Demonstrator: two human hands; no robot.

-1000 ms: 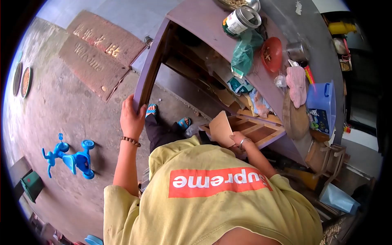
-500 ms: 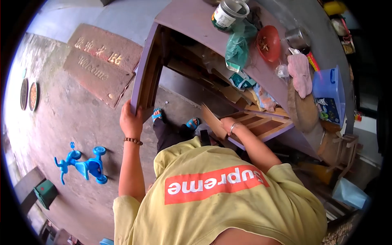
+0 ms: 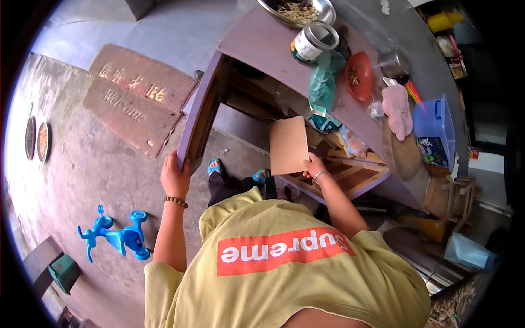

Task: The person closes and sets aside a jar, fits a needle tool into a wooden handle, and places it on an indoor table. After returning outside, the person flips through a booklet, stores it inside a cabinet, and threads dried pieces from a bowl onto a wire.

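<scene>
My left hand point(image 3: 175, 176) is closed round the edge of an open purple cabinet door point(image 3: 200, 112) on the left. In my right hand point(image 3: 314, 165) is a flat brown piece of cardboard point(image 3: 289, 146), gripped at its lower right corner, with its broad face turned up to me. It hangs in front of the cabinet opening, above the other open door point(image 3: 355, 176), whose wooden slats show. Inside the cabinet point(image 3: 257, 102), a green packet point(image 3: 324, 123) and a crumpled colourful bag point(image 3: 354, 143) lie on a shelf. The cardboard hides part of the interior.
On the cabinet top are a metal bowl point(image 3: 299, 12), a jar point(image 3: 314, 42), a green plastic bag point(image 3: 325, 82), a red dish point(image 3: 359, 76) and a steel cup point(image 3: 394, 64). A blue tricycle point(image 3: 119, 235) and a Welcome mat point(image 3: 136, 98) are on the floor to the left.
The cardboard has been raised and turned from nearly edge-on to showing its broad face. My left hand stays on the door. The view has shifted slightly, bringing the metal bowl into sight.
</scene>
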